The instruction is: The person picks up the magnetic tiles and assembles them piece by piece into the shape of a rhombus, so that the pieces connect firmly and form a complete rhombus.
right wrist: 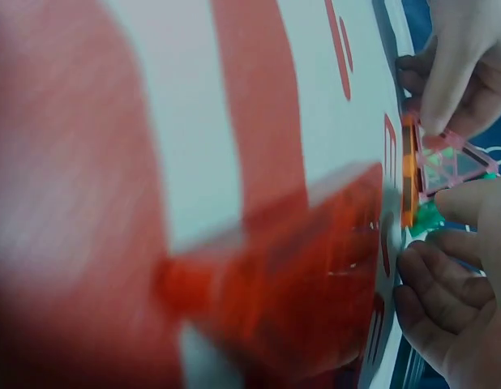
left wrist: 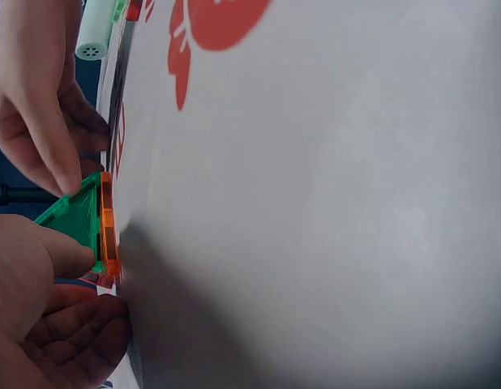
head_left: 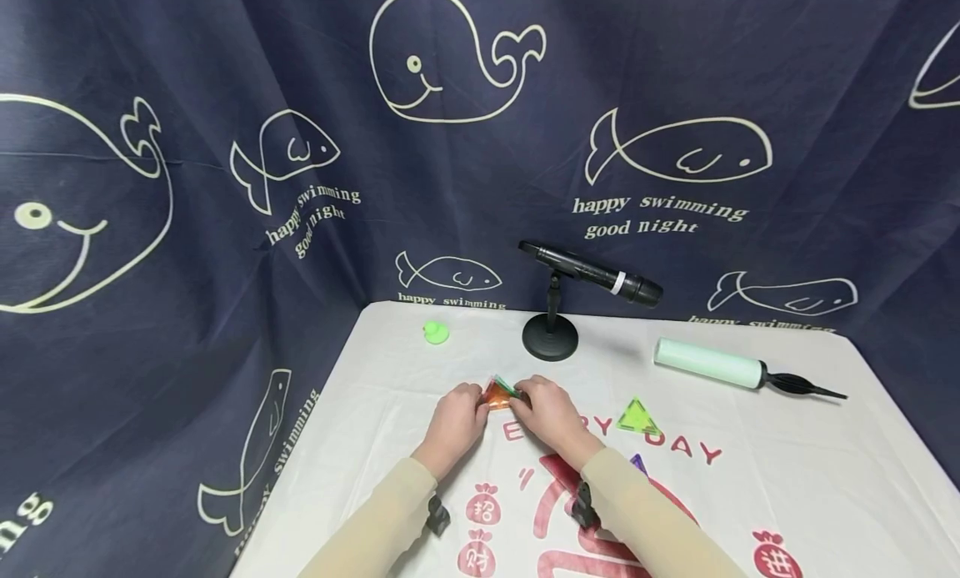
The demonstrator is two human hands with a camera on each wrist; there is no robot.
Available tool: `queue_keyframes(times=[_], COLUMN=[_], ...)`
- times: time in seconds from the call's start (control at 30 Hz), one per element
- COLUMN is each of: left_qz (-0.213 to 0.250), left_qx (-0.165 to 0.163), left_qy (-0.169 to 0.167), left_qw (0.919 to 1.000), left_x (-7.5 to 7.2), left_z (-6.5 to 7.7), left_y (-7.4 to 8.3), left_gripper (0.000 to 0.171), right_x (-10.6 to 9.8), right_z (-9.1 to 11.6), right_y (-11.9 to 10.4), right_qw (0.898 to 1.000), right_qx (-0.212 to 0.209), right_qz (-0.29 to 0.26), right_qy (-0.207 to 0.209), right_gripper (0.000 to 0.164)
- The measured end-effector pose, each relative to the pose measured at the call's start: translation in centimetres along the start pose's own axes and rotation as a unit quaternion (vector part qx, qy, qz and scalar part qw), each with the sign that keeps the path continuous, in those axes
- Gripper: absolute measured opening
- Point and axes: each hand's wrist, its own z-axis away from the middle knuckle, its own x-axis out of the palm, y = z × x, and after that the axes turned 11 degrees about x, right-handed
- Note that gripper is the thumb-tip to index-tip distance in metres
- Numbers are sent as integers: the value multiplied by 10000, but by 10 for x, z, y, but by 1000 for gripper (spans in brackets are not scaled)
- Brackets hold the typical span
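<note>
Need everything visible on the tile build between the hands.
The tile build has see-through, plastic-looking framed panels: an orange panel low along its base, with a green triangle and a pink triangle rising above it. The left hand and right hand hold it between them at its edges. It's at the white cloth; resting or slightly lifted, I can't tell.

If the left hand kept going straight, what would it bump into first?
The plastic triangles, already touching the left hand. Past those, perhaps the microphone stand, though depth is hard to judge.
</note>
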Motion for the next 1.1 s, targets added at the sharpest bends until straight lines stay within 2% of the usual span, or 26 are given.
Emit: queue_keyframes(times=[0.17, 0.23, 0.37, 0.5, 0.67, 0.77, 0.93, 1.1], left_qz=[-49, -83, -125, -110, 17, 124, 443, 485], left_qx=[-133, -15, 455, 910, 1396, 1587, 1542, 1578], left_qy=[320, 409, 429, 181, -290, -576, -897, -1097], left_qw=[9994, 9991, 9980, 9956, 9898, 9856, 9830, 9802], left_x=[-2, -2, -2, 1, 6, 8, 13, 15], left_z=[4, 6, 7, 10, 15, 18, 21, 22], left_y=[1, 4, 14, 27, 46, 58, 71, 75], left_gripper=[18, 18, 15, 12, 5, 3, 19, 28], right_x=[-11, -16, -29, -41, -51, -57, -67, -76], right_z=[5, 7, 11, 17, 26, 31, 42, 54], right_y=[14, 21, 37, 56, 80, 94, 113, 126], right_qw=[10000, 9999, 9993, 9987, 9977, 9966, 9963, 9964], right_qx=[14, -24, -30, 34, 80, 50, 97, 520], right_qz=[-33, 1, 85, 161, 256, 353, 448, 497], right_qy=[41, 133, 350, 490, 620, 743, 734, 452], right_gripper=[25, 24, 22, 21, 21, 21, 30, 47])
